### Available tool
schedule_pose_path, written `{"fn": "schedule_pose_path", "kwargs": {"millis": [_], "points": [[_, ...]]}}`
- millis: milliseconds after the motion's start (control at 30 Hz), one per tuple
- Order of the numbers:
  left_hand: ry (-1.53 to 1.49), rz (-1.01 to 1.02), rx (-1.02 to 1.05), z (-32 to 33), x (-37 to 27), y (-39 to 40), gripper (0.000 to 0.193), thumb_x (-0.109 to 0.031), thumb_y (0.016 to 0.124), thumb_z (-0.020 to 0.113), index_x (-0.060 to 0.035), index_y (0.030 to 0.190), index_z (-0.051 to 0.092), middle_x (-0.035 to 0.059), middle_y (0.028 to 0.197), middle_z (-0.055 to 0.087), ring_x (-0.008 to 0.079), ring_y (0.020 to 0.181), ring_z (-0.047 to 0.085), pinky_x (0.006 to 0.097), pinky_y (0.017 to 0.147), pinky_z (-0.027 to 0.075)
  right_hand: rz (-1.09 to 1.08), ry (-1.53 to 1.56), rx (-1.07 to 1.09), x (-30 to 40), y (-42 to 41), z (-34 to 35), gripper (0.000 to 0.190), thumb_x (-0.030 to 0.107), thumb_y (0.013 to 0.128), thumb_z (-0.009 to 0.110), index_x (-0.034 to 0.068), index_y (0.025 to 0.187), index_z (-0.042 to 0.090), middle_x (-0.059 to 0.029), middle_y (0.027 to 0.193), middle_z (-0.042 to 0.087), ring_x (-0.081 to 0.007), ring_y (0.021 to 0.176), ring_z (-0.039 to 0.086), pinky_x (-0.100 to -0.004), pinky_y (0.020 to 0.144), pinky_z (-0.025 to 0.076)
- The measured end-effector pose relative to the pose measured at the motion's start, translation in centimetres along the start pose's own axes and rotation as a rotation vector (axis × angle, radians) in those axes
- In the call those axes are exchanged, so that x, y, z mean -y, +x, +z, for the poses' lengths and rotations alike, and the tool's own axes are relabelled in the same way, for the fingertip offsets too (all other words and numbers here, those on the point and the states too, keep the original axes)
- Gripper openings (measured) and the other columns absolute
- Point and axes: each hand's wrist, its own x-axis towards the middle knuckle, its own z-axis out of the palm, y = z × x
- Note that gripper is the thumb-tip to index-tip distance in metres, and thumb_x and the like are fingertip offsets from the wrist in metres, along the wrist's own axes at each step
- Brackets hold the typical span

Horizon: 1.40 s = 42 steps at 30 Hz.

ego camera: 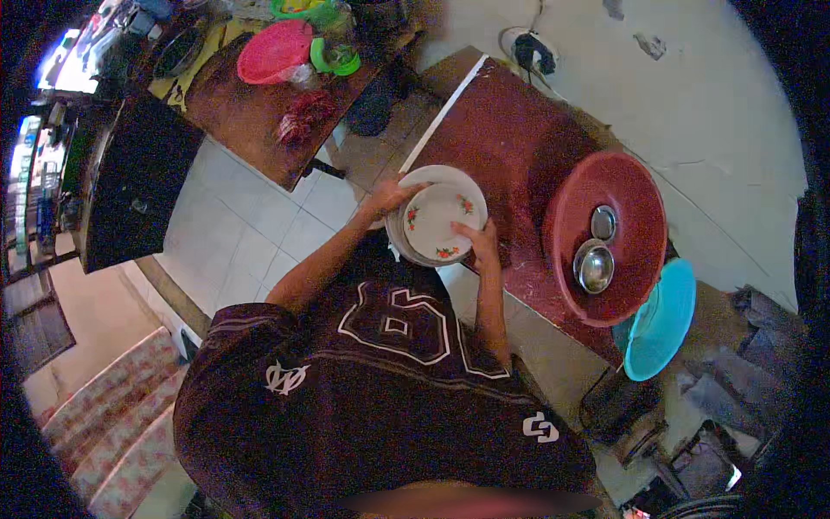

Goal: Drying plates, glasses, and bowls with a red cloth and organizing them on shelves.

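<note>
A stack of white plates is held in front of my torso, between both hands. On top lies a smaller white plate [431, 224] with red flowers and green leaves near its rim. A wider white plate [447, 174] shows beneath it, and more rims are visible at the lower left. My left hand [394, 196] grips the stack's left edge, fingers reaching over the rim. My right hand [482, 244] holds the right edge, with its thumb on the top plate's face. The far ends of the fingers under the stack are hidden.
Right of the stack, a red-brown plastic basin [622, 194] on the red table [480, 130] holds metal bowls [594, 267]. A turquoise basin [668, 324] sits beside it. On the brown wooden table [227, 110] at upper left are a pink basket [275, 52] and a red mesh bundle [305, 117].
</note>
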Motion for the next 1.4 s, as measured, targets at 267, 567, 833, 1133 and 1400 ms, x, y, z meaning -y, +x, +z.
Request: {"fn": "schedule_pose_path", "kwargs": {"millis": [267, 567, 833, 1133, 1400], "points": [[-0.027, -0.083, -0.035, -2.5, 0.1, -7.0, 0.061, -0.055, 0.079, 0.069, -0.0070, 0.115, 0.065, 0.0122, 0.106, 0.068, 0.0217, 0.097, 0.064, 0.0364, 0.086, 0.050, 0.042, -0.034, 0.081, -0.3, -3.0, 3.2, 0.062, 0.005, 0.063, 0.083, -0.002, 0.117, 0.053, -0.0166, 0.106, 0.065, -0.0260, 0.089, 0.067, -0.0380, 0.076, 0.057], [-0.259, 0.002, -0.172, -15.6, 12.1, -13.1, 0.078, -0.059, 0.078, 0.068, -0.0010, 0.127, 0.053, 0.0176, 0.115, 0.064, 0.0267, 0.103, 0.063, 0.0390, 0.088, 0.050, -0.036, -0.259, 0.240, 0.3, -4.1, 19.7, 0.066, 0.006, 0.063, 0.085, -0.002, 0.119, 0.052, -0.0152, 0.106, 0.065, -0.0254, 0.088, 0.067, -0.0377, 0.076, 0.057], [-0.351, -0.117, -0.478, -32.5, 20.9, -26.6, 0.078, -0.062, 0.076, 0.068, 0.0005, 0.120, 0.056, 0.0182, 0.110, 0.065, 0.0282, 0.100, 0.064, 0.0412, 0.083, 0.051, 0.019, -0.375, 0.643, -3.1, -4.1, 42.7, 0.054, 0.016, 0.066, 0.083, 0.002, 0.113, 0.062, -0.0078, 0.106, 0.067, -0.0202, 0.093, 0.064, -0.0348, 0.082, 0.053], [-0.615, -0.335, -0.940, -46.4, 31.0, -35.0, 0.076, -0.056, 0.081, 0.065, 0.0067, 0.122, 0.051, 0.0232, 0.115, 0.059, 0.0298, 0.103, 0.060, 0.0403, 0.083, 0.050, 0.053, -0.718, 1.007, -4.9, -2.3, 69.2, 0.059, 0.014, 0.066, 0.082, -0.001, 0.118, 0.058, -0.0093, 0.104, 0.067, -0.0195, 0.088, 0.066, -0.0341, 0.081, 0.052], [-0.820, -0.219, -1.086, -61.2, 38.6, -32.5, 0.066, -0.050, 0.084, 0.062, 0.0034, 0.120, 0.052, 0.0194, 0.115, 0.059, 0.0281, 0.106, 0.057, 0.0426, 0.084, 0.049, 0.040, -0.784, 1.187, -7.0, 5.8, 89.0, 0.056, 0.012, 0.066, 0.082, 0.000, 0.116, 0.060, -0.0105, 0.102, 0.069, -0.0203, 0.088, 0.067, -0.0341, 0.082, 0.052]]}}
